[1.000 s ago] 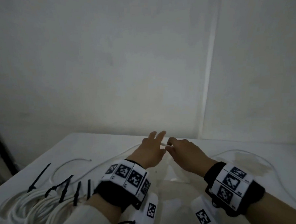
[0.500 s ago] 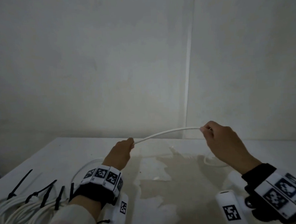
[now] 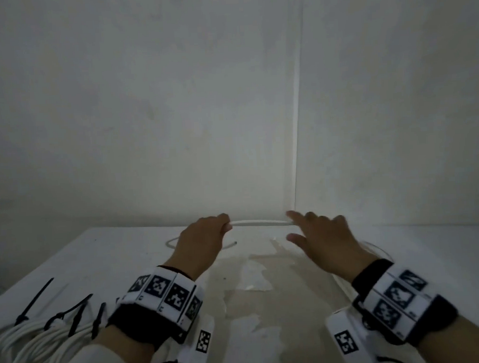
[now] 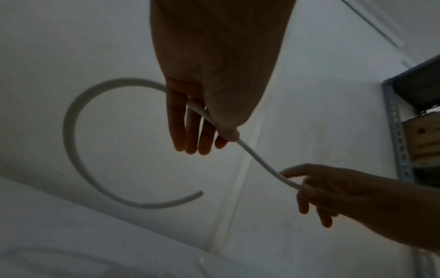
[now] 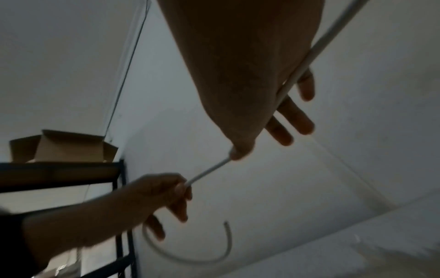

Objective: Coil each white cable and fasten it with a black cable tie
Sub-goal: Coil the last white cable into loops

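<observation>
Left hand (image 3: 205,238) pinches the thin white round cable (image 3: 258,223) between thumb and fingers, held above the white table (image 3: 431,254); its free end curls under that hand. Right hand (image 3: 323,234) pinches the same cable with thumb and forefinger, other fingers spread. Coiled white cables with black plastic cable ties (image 3: 31,306) lie at the table's near left.

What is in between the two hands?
A short stretch of the white cable runs from the left hand to the right hand, above the table; the head view shows it.

White desk (image 3: 296,331), stained patch at centre. Near-left corner: coiled cables (image 3: 28,350) lying on it, black ties (image 3: 73,315) sticking up from them.
</observation>
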